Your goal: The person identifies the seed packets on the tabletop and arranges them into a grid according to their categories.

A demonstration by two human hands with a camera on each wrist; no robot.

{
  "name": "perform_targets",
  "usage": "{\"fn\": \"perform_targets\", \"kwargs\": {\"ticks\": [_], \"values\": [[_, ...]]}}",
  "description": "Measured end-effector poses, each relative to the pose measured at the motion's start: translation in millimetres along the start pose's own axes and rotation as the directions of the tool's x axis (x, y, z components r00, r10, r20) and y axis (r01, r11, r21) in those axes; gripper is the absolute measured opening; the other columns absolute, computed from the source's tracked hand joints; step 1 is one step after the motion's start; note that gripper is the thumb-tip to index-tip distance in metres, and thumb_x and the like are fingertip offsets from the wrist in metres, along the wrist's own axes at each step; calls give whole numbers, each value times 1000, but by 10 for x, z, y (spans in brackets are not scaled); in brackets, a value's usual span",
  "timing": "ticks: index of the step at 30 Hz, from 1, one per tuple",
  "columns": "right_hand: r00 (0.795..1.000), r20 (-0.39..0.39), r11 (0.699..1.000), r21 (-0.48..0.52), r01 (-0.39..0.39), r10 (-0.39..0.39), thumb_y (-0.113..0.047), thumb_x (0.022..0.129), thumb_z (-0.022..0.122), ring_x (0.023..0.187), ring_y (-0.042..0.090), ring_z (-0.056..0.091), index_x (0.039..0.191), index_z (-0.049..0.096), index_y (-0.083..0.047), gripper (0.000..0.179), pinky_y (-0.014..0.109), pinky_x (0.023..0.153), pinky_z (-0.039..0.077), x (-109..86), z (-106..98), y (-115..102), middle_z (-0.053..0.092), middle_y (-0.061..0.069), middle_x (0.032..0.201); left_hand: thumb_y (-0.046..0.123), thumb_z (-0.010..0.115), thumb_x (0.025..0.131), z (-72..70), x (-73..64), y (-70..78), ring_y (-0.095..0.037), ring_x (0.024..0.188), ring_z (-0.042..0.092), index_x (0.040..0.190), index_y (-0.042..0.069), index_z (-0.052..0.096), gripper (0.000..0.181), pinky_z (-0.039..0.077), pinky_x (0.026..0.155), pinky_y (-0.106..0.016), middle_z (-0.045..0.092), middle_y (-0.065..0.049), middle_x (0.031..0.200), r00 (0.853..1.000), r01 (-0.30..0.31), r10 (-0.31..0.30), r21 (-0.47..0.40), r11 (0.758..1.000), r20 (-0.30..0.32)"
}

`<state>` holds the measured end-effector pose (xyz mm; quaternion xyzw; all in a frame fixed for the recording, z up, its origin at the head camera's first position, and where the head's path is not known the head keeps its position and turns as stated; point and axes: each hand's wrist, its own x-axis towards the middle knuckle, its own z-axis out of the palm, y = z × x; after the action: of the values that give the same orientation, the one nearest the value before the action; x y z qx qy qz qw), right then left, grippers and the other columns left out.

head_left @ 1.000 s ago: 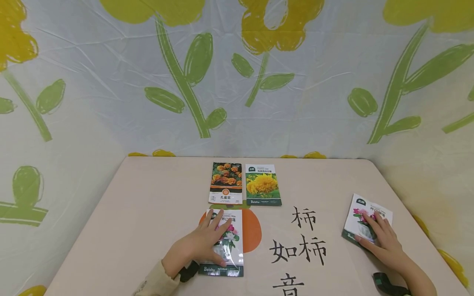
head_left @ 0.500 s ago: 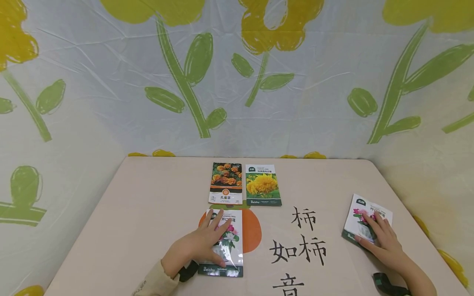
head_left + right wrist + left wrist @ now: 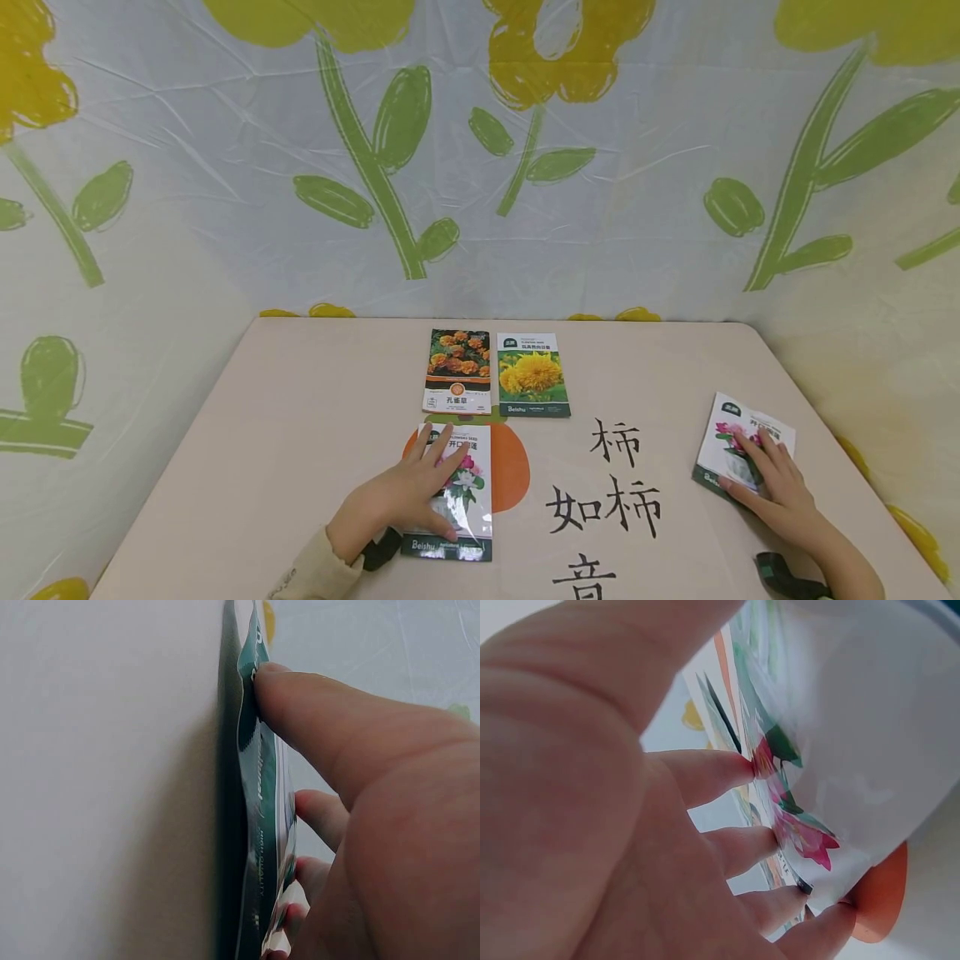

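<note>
My left hand rests with spread fingers on a white seed packet with pink and white flowers and a green bottom band. In the left wrist view its fingertips touch the face of that packet. Over at the right side, my right hand lies on a similar flower seed packet, which is turned at an angle. Seen from the right wrist, the thumb presses near the green edge of this packet and the other fingertips touch its face. Both hands cover part of their packets.
Behind the left packet lie a marigold seed packet and a yellow-flower seed packet, side by side. The pale table carries an orange printed shape and black characters. A flower-patterned curtain stands at the back and sides.
</note>
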<state>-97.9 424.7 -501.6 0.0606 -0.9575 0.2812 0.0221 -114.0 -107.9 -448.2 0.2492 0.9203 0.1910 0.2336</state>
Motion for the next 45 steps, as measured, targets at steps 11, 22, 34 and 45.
{"fn": "perform_targets", "kwargs": {"ticks": [11, 22, 34, 45], "values": [[999, -17, 999, 24, 43, -42, -23, 95, 61, 136, 67, -9, 154, 20, 0, 76, 74, 105, -15, -7, -15, -42, 3, 44, 152, 56, 82, 71, -6, -7, 4, -46, 149, -4, 158, 14, 28, 110, 17, 115, -62, 5, -17, 165, 1000, -10, 10, 41, 999, -8], [999, 16, 999, 20, 48, -48, -19, 94, 64, 131, 72, -6, 156, 15, 0, 82, 76, 104, -12, 24, -66, -114, 3, 47, 150, 53, 85, 70, -22, -25, 33, -47, 148, 0, 157, 14, 30, 110, 36, 104, -64, 8, -17, 165, 1000, -5, 5, 16, 1000, -17], [997, 39, 998, 28, 61, -62, -20, 94, 64, 133, 70, -8, 156, 14, -1, 82, 77, 103, -13, 37, -56, -109, 0, 46, 151, 52, 85, 70, -4, -14, 16, -45, 149, -1, 157, 17, 29, 109, 37, 104, -63, 7, -15, 166, 1000, 8, -8, 5, 1000, -7], [996, 69, 998, 36, 58, -60, -21, 93, 66, 134, 69, -8, 154, 18, 3, 81, 78, 102, -12, 39, -42, -103, 2, 46, 151, 54, 84, 69, 7, -3, 17, -44, 149, 0, 157, 18, 30, 110, 38, 104, -62, 8, -14, 166, 1000, 15, -15, 25, 1000, -14]]}}
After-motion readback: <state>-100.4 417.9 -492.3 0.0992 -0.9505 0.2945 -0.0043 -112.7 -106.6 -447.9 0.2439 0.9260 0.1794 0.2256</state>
